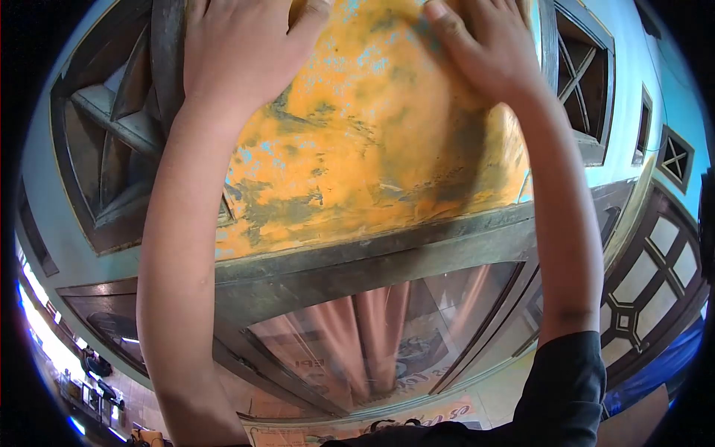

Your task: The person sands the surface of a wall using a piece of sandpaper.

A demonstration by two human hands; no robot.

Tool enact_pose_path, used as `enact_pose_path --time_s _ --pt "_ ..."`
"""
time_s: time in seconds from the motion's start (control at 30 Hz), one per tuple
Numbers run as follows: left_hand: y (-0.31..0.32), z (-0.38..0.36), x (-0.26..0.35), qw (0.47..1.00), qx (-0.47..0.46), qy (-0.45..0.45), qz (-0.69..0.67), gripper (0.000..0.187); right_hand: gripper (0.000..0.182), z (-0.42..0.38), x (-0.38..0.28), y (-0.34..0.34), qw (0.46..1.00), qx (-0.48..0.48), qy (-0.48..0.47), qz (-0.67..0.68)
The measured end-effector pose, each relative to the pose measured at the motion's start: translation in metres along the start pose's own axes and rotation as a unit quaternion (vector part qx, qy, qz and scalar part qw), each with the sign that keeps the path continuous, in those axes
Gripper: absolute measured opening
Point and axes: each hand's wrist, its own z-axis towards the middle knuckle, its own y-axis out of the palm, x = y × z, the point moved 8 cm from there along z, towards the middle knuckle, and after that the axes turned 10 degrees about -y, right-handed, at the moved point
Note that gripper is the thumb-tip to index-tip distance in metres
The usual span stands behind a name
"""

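Left hand (242, 52) and right hand (495, 52) reach up the patchy panel (342, 164), thumbs splayed, grip unclear; uneven pressure could cause slipping

Wall section (372, 149) over window (454, 298), beam (357, 253) between.
Wall section top centre of frame, left vent (104, 112) upper left, right vent (580, 74) upper right. Window lower centre, right under beam; curtain (383, 328) behind its glass. Door (655, 261) lower right, small vent (675, 160) above it, near right edge.
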Motion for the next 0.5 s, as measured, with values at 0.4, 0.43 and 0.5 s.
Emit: enact_pose_path --time_s 0.4,0.43,0.5 --pt "0.012 0.001 -0.011 0.995 0.076 0.056 0.009 0.054 0.088 -0.026 -0.048 0.008 0.988 0.088 -0.128 0.0" --pt "0.013 0.001 -0.012 0.995 0.077 0.063 0.007 0.053 0.09 -0.037 -0.066 0.016 0.985 0.078 -0.152 -0.01" --pt "0.013 0.001 -0.014 0.994 0.08 0.077 0.007 0.053 0.092 -0.07 -0.106 0.023 0.98 0.031 -0.195 0.021"
